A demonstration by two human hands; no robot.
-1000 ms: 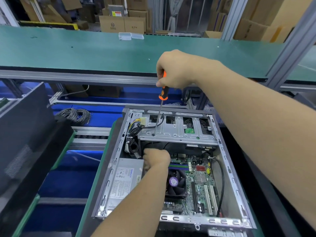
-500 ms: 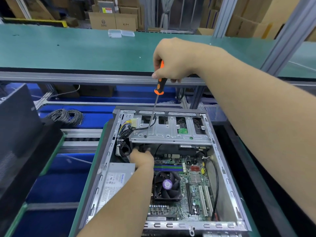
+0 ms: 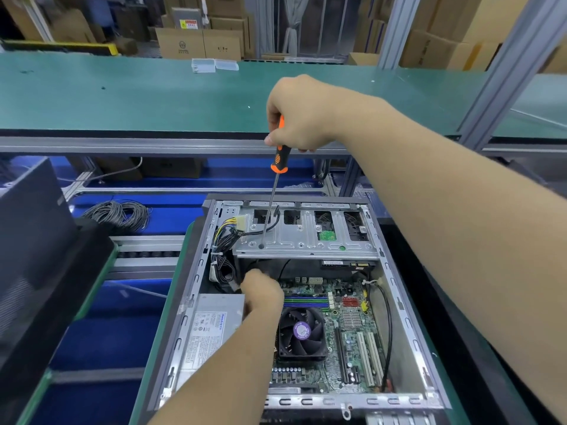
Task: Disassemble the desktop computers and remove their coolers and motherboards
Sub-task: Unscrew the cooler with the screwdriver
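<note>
Still gripped by the right hand, screwdriver meets drive cage; left hand (grip hidden) reaches beneath.

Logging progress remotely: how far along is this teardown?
Done: the case is open, side panel off. In hand: right hand sets screwdriver on the drive cage; left hand reaches beneath it. Left: cooler and motherboard remain mounted.
</note>
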